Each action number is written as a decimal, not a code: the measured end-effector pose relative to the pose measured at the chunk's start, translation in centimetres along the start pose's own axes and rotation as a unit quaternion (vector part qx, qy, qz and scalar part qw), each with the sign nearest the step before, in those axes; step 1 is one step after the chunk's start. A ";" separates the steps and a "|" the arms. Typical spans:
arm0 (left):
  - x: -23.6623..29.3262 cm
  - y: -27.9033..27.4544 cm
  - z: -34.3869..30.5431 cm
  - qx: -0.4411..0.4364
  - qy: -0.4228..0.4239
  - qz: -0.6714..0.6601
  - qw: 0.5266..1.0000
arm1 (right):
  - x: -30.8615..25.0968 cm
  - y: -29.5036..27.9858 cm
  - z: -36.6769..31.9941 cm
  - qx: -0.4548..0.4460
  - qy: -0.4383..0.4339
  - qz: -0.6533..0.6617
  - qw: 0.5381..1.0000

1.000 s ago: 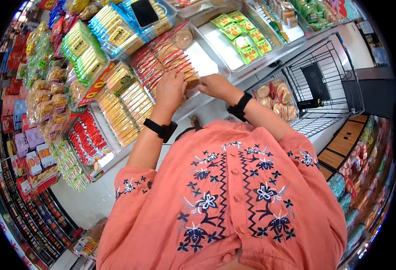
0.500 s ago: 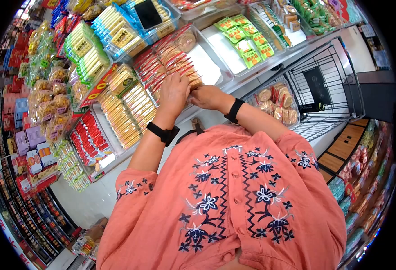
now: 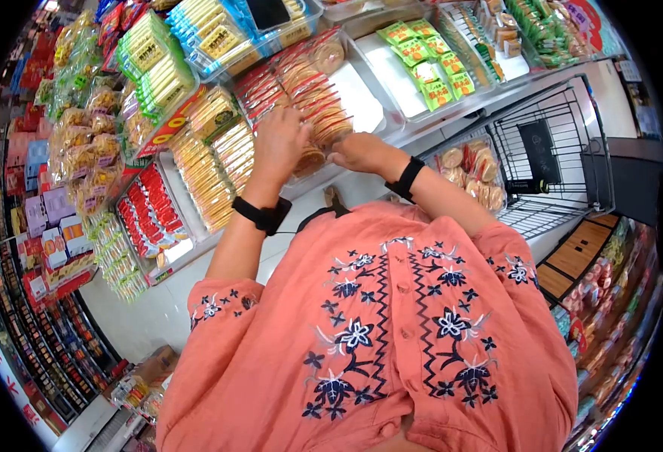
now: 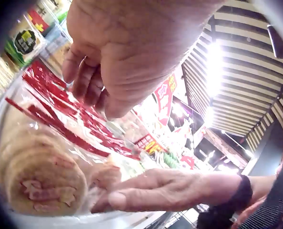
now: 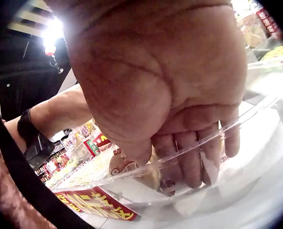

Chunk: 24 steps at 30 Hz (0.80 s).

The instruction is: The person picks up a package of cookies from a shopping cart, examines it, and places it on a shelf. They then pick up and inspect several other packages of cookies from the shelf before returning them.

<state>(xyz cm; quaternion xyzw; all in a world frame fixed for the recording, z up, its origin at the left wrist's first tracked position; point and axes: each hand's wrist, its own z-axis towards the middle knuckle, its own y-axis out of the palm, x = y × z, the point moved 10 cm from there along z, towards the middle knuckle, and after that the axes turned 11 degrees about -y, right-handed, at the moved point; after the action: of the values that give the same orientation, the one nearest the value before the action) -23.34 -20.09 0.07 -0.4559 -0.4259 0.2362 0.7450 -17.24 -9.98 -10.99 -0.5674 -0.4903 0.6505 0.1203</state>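
A clear bin (image 3: 363,113) on the shelf holds a row of round biscuit packets (image 3: 313,98) in clear wrappers with red stripes. My left hand (image 3: 279,142) rests on the near end of that row; its bent fingers (image 4: 86,81) touch the tops of the red-striped wrappers (image 4: 60,119). My right hand (image 3: 358,151) reaches in from the right, over the bin's front wall (image 5: 256,114). Its fingers (image 5: 191,160) and thumb pinch one biscuit packet (image 3: 310,160) next to the left hand. The right hand (image 4: 165,191) also shows low in the left wrist view, at a packet (image 4: 36,176).
A black wire shopping cart (image 3: 565,143) stands to the right with a bag of biscuit packets (image 3: 471,169) in it. Neighbouring bins hold green packets (image 3: 426,60), yellow packs (image 3: 203,181) and red packs (image 3: 147,218). More shelves line the aisle at left and right.
The right hand has come in beside the left hand, and a biscuit packet now sits between them at the bin's front edge. The left hand stayed on the row.
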 end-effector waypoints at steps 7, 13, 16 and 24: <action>-5.1 -0.6 0.1 -0.021 -0.037 0.040 0.998 | -2.3 -0.6 0.6 0.001 -0.080 0.071 0.994; -5.7 0.0 -0.3 -0.032 -0.052 0.044 0.997 | -3.8 1.8 2.4 -0.026 -0.094 0.107 0.989; -6.0 0.2 -0.3 -0.026 -0.033 0.058 0.997 | -4.3 3.0 3.0 -0.048 -0.080 0.088 0.992; -7.9 1.9 -0.1 -0.096 -0.079 0.060 0.990 | -5.1 3.7 3.0 -0.075 -0.064 0.060 0.993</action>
<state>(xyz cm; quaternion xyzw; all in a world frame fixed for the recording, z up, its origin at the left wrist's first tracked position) -27.36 -25.12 -4.95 -0.5299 -0.4764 0.2736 0.6461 -16.70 -16.96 -11.03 -0.5606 -0.5093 0.6529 0.0063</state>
